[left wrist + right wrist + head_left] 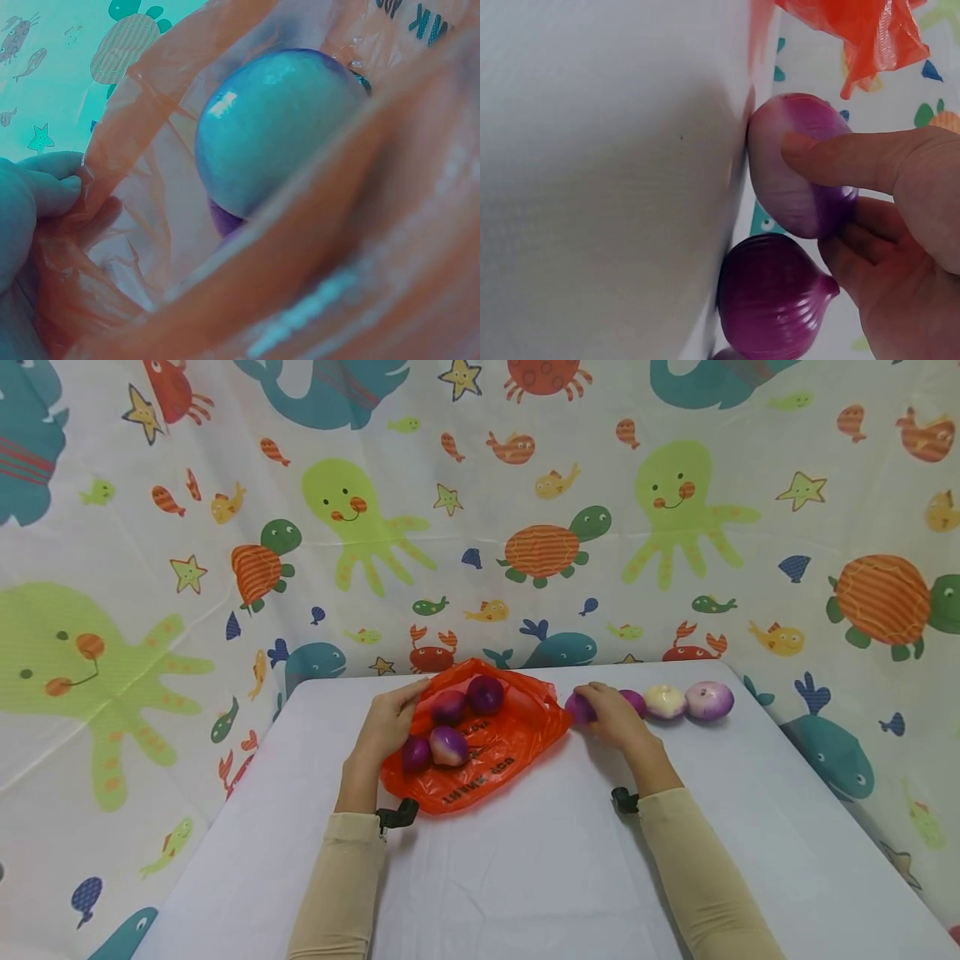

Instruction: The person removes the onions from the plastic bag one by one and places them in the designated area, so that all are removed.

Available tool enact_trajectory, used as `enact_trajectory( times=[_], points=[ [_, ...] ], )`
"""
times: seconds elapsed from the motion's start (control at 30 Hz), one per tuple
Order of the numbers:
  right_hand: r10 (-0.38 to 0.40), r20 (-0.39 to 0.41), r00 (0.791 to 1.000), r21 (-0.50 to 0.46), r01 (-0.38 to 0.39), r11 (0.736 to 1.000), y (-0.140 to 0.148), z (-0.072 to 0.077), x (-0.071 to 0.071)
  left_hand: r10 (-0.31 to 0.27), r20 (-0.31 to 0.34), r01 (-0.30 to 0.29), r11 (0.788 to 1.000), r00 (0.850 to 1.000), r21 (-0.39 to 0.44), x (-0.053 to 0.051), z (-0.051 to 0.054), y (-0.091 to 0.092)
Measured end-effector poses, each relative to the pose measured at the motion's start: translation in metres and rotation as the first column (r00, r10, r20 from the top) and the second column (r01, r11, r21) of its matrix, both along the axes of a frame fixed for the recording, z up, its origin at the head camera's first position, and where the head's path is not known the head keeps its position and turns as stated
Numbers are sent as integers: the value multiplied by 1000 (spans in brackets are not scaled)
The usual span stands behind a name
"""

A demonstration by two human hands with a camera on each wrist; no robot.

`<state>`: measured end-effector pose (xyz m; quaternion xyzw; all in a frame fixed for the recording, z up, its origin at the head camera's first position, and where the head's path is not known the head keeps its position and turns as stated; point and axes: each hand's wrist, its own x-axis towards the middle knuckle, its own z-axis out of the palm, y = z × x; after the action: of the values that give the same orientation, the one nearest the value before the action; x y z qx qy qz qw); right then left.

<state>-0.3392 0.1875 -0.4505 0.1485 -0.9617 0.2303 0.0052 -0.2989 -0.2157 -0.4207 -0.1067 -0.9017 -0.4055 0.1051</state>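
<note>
My left hand (386, 727) pinches the left edge of an orange-red plastic bag (521, 731), which lies with its mouth spread toward me. Several purple onions (486, 694) are inside it, one of them paler, a purple-and-white onion (450, 746). In the left wrist view, thumb and fingers hold the thin film beside a large onion (277, 127). Just right of the bag, my right hand (618, 722) grips a purple-and-white onion (769, 172) between thumb and fingers. Right beside it in the right wrist view sits a dark purple onion (772, 296).
To the right of my right hand, a row continues with a purple onion (634, 702), a cream-white onion (665, 702) and a purple-and-white onion (709, 701). A white cloth covers the table (517, 885). Behind it hangs a curtain (465, 535) printed with sea animals.
</note>
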Motion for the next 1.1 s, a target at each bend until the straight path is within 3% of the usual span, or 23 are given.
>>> enact_trajectory(
  times=[0.47,0.7,1.1],
  points=[
    [-45,53,998,-22,46,999,-2,3,2,3,13,-4,1000,1000,10,-1,0,-1],
    [-7,29,1000,-48,8,999,0,12,4,2,3,-2,1000,1000,-5,-1,1,-1],
    [14,-144,989,-168,-38,985,-21,33,15,6,13,-6,1000,1000,10,0,0,-1]
  ],
)
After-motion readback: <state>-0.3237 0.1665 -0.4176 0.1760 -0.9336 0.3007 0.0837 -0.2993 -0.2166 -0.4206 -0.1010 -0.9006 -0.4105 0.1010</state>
